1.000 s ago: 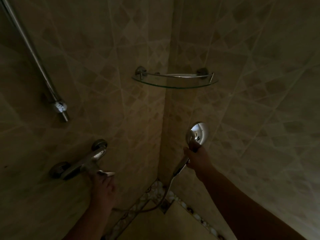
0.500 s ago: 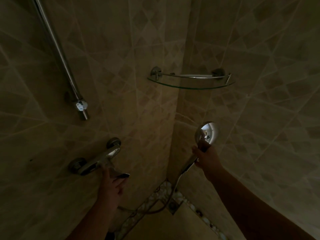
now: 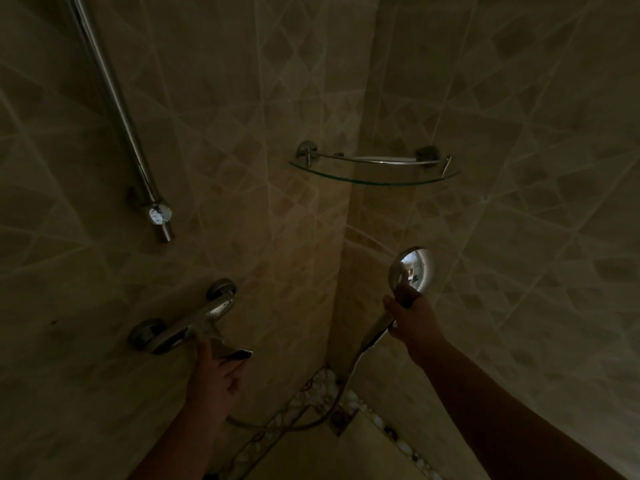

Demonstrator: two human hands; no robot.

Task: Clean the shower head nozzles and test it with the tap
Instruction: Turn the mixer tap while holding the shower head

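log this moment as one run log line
stage: tap test | left hand: on tap lever | right hand: grips shower head handle | water: none seen | hose: hangs slack

Left hand (image 3: 216, 370) has slid beneath the tap lever (image 3: 231, 351).

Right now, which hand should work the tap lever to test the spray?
Left. The left hand is already at the tap lever; the right hand is busy gripping the shower head handle.

Chrome shower head (image 3: 412, 270) raised upright beside the corner; chrome tap (image 3: 188, 325) mounted on left wall.
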